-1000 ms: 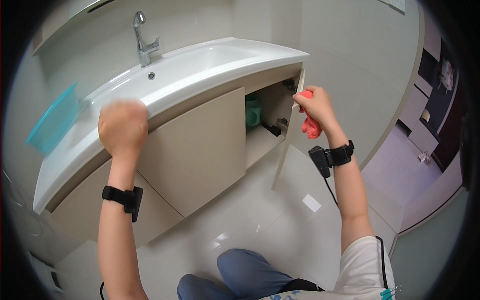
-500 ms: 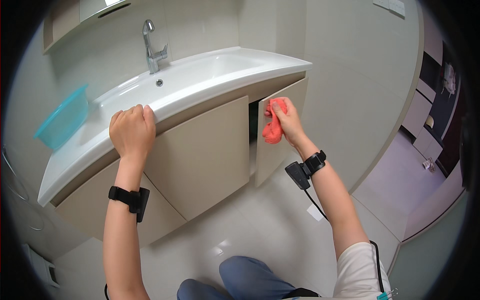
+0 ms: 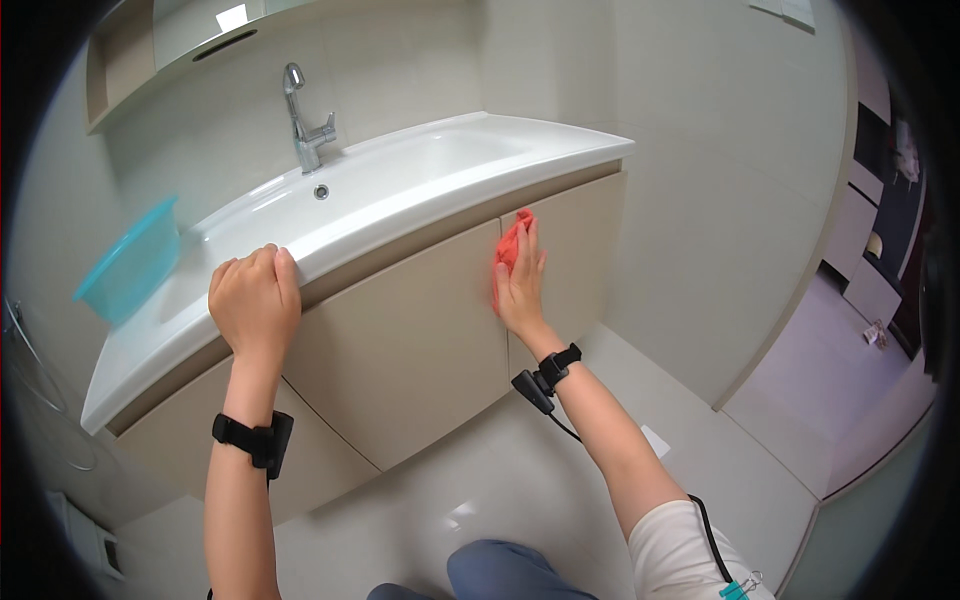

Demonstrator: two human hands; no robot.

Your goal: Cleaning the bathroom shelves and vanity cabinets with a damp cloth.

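My left hand [image 3: 253,300] is closed in a fist at the front edge of the white washbasin [image 3: 450,210]; the fingers curl over the rim, their tips hidden. My right hand [image 3: 522,285] presses a crumpled red cloth [image 3: 507,255] against the beige cabinet front below the basin. Its fingers are stretched upward, and the cloth lies partly under the palm. The hand is over the seam between the middle door [image 3: 400,350] and the right door [image 3: 580,250], which is closed flush. Each wrist wears a black strap with a small device.
A translucent blue tub [image 3: 130,260] leans at the basin's left end. A chrome faucet [image 3: 305,125] stands behind the bowl, below a mirrored cabinet [image 3: 190,40]. A shower hose [image 3: 40,370] hangs at far left. On the right, a doorway leads to another room.
The right cabinet door, ajar before, is now closed. My right hand has moved left with the red cloth and flattened it against the door fronts. My left hand stays on the rim.
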